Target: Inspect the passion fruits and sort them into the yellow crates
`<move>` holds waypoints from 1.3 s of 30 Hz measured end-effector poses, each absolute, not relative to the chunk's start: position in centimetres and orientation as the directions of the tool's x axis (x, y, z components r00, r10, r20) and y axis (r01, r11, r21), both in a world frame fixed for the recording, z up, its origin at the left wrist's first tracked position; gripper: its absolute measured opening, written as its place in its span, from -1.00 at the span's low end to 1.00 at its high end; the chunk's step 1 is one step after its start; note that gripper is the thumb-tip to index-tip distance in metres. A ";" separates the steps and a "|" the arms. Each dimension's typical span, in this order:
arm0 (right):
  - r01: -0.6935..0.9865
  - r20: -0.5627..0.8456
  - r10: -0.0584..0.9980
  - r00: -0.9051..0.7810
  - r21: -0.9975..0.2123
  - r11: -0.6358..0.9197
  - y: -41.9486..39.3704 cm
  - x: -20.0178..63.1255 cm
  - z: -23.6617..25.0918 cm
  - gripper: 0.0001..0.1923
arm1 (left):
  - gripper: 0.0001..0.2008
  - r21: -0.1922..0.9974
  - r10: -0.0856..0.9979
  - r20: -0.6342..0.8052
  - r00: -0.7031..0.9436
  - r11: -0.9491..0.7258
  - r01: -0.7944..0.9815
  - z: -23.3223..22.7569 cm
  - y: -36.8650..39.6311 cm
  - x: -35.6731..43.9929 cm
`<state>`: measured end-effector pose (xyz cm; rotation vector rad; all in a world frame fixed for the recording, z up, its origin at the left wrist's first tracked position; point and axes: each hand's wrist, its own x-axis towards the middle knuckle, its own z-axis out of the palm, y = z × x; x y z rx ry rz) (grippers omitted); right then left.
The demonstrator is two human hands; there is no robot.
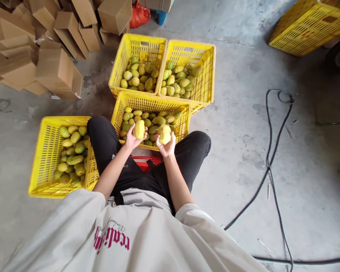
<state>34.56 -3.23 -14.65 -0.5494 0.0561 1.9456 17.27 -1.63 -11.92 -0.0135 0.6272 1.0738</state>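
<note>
Your left hand (131,140) is closed around one mango (139,129), palm up, and your right hand (166,148) cups a second mango (164,133) the same way — both fruits are yellow and are held side by side, close but apart, above the near edge of the front crate (151,102). That crate sits on the floor (243,151) between your knees and is part-filled with green and yellow mangoes. Two more yellow crates stand just behind it, touching each other: the back-left crate (121,64) and the back-right crate (208,71), each holding fruit. A fourth, the side crate (44,151), lies against your left leg with mangoes in it. Cardboard boxes (53,68) are heaped at the far left, a black cable (272,151) snakes over the concrete to your right, and an upturned crate (306,26) shows at the top right — well apart from you.
</note>
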 end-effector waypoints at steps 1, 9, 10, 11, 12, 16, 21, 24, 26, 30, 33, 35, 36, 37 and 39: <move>-0.872 -0.399 0.854 -0.334 -0.214 -0.441 -3.3 34.5 -14.8 -0.62 | -0.59 0.279 0.798 -0.502 0.333 0.514 -0.812 -11.9 -1.7 17.3; -0.856 -0.306 0.882 -0.358 -0.269 -0.441 -3.4 34.2 -14.6 -0.58 | -0.48 0.256 0.780 -0.470 0.413 0.568 -0.782 -11.6 -1.9 17.6; -0.861 -0.287 0.892 -0.349 -0.278 -0.427 -3.4 34.2 -14.4 -0.60 | -0.48 0.260 0.790 -0.460 0.405 0.556 -0.790 -11.6 -1.8 17.5; -0.863 -0.270 0.901 -0.339 -0.291 -0.412 -3.4 34.2 -14.3 -0.60 | -0.49 0.265 0.800 -0.451 0.396 0.544 -0.796 -11.6 -1.8 17.4; -0.864 -0.259 0.908 -0.329 -0.307 -0.400 -3.4 34.2 -14.2 -0.60 | -0.51 0.270 0.807 -0.444 0.389 0.534 -0.801 -11.6 -1.7 17.3; -0.864 -0.264 0.921 -0.286 -0.344 -0.367 -3.5 34.0 -14.2 -0.58 | -0.58 0.310 0.832 -0.414 0.369 0.510 -0.803 -11.9 -1.6 17.1; -0.850 -0.325 0.882 -0.340 -0.295 -0.437 -3.4 34.4 -14.9 -0.62 | -0.56 0.330 0.792 -0.464 0.398 0.571 -0.752 -12.6 -1.6 17.4; -0.840 -0.357 0.860 -0.365 -0.272 -0.469 -3.4 34.6 -15.1 -0.63 | -0.56 0.308 0.755 -0.509 0.414 0.609 -0.731 -12.7 -1.6 17.6; -0.832 -0.363 0.854 -0.372 -0.277 -0.481 -3.4 34.5 -15.0 -0.62 | -0.52 0.290 0.747 -0.508 0.430 0.618 -0.731 -12.6 -1.6 17.6; -0.840 -0.343 0.874 -0.345 -0.302 -0.451 -3.3 34.3 -14.9 -0.60 | -0.51 0.257 0.766 -0.491 0.416 0.583 -0.771 -12.3 -1.6 17.4; -0.855 -0.337 0.895 -0.292 -0.328 -0.403 -3.3 34.1 -14.8 -0.62 | -0.60 0.277 0.800 -0.475 0.367 0.532 -0.800 -12.2 -1.6 17.5; -0.858 -0.338 0.898 -0.282 -0.331 -0.394 -3.3 34.1 -14.7 -0.65 | -0.62 0.296 0.812 -0.461 0.358 0.521 -0.800 -12.3 -1.5 17.5; -0.861 -0.336 0.898 -0.285 -0.322 -0.394 -3.3 34.1 -14.6 -0.66 | -0.62 0.303 0.811 -0.458 0.364 0.527 -0.794 -12.4 -1.5 17.5; -0.866 -0.335 0.896 -0.292 -0.305 -0.396 -3.3 34.2 -14.5 -0.68 | -0.61 0.309 0.806 -0.458 0.375 0.540 -0.783 -12.5 -1.5 17.5; -0.876 -0.340 0.888 -0.311 -0.259 -0.406 -3.4 34.3 -14.4 -0.69 | -0.60 0.320 0.791 -0.464 0.399 0.569 -0.757 -12.5 -1.5 17.4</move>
